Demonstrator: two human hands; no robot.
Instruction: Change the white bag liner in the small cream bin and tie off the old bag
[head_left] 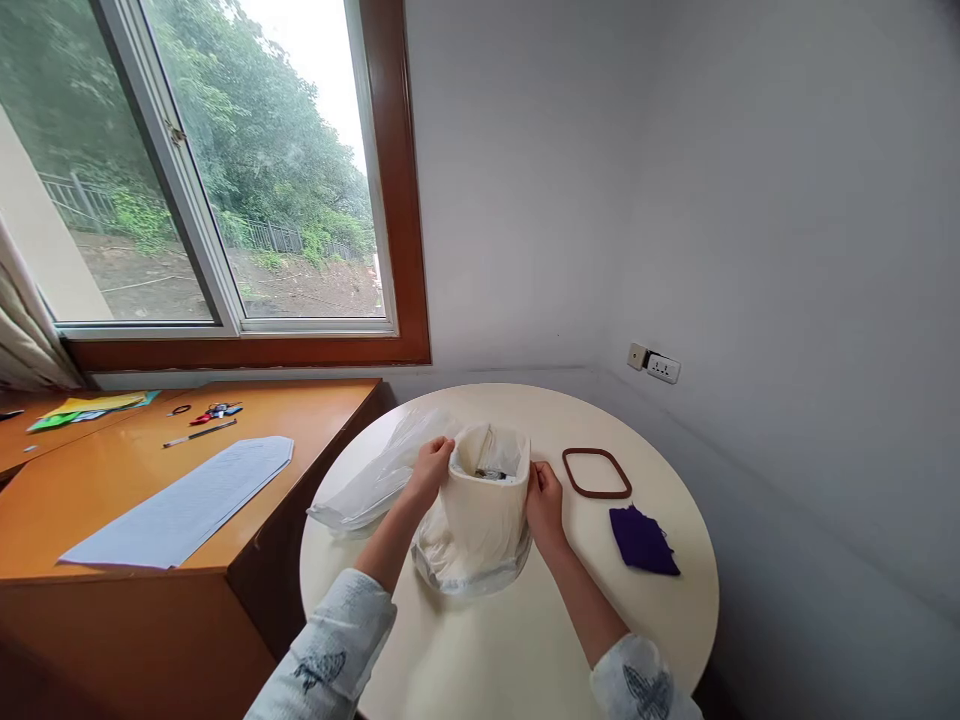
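A small cream waste bin (484, 515) stands upright on the round table, lined with a thin white bin bag (472, 582). The bag is folded over the rim and hangs loosely round the outside down to the base. At the bin's upper left, my left hand (433, 468) is closed on the bag at the rim. My right hand (545, 500) pinches the bag on the opposite side, just below the rim. Some small dark and light items show inside the bin, too unclear to name. Right of my right hand lies a brown rounded-square ring (628, 488).
A purple cloth (643, 541) lies at the right of the cream round table (465, 665). Another clear plastic bag (375, 480) spreads over its left side. On the wooden desk (322, 410) are paper sheets (184, 505), a pen (199, 433) and keys (217, 412). A wall socket (663, 368) is behind.
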